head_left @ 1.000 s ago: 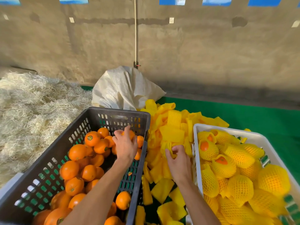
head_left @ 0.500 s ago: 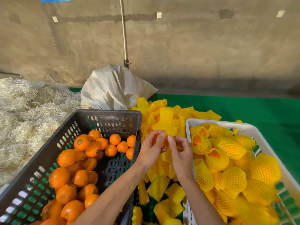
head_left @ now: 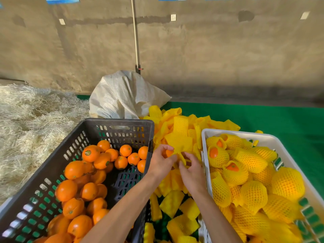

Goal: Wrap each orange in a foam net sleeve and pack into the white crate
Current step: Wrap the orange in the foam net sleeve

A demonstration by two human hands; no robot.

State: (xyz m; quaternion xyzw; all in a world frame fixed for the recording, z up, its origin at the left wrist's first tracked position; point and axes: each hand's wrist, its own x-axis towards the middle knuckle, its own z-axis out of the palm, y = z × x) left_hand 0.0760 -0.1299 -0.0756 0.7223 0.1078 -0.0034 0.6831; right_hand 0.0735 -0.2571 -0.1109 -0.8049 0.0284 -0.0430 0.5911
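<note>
Left hand grips orange; right hand pinches sleeve mouth, between crates for short reach.

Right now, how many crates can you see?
2: the dark crate on the left, holding bare oranges, and the white crate on the right, holding netted oranges. Others may lie out of frame.

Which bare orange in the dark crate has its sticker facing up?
The large orange at the far left of the pile's back row; a round label shows on top.
</note>
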